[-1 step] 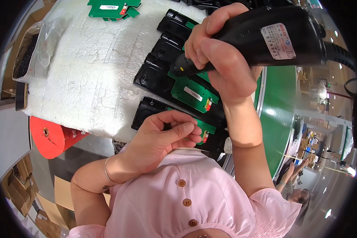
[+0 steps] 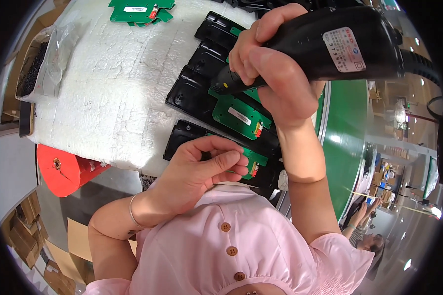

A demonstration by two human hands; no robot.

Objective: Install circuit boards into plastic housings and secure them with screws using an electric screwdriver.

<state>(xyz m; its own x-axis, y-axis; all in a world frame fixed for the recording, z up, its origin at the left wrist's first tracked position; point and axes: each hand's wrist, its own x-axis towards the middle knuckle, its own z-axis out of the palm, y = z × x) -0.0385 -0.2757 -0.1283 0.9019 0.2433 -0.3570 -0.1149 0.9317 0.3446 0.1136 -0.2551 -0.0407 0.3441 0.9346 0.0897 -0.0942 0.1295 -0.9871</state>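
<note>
My right hand [image 2: 280, 64] is wrapped round a black electric screwdriver [image 2: 310, 46], its nose pointing left and down over a green circuit board [image 2: 231, 109]. That board lies in a black plastic housing [image 2: 189, 93]; the driver's tip and where it touches are hard to make out. Closer to my body, my left hand [image 2: 202, 164] has its fingers curled, thumb near the fingertips. Whatever they hold, if anything, is too small to see. Beneath those fingers is another green board [image 2: 256, 160] in a nearer black housing [image 2: 182, 135]. More such housings [image 2: 206, 59] line up behind.
White foam sheeting [image 2: 118, 88] covers the work surface. Loose green boards [image 2: 140, 11] lie at its far edge. On the left stands a box of small black parts [image 2: 32, 73] with a plastic bag. A red spool [image 2: 59, 169] sits below. A green surface [image 2: 342, 132] runs along the right; another person [image 2: 366, 236] is beyond.
My left hand has shifted very slightly to the left. The screwdriver's body has tipped up a touch in my right hand; the boards and housings have stayed put.
</note>
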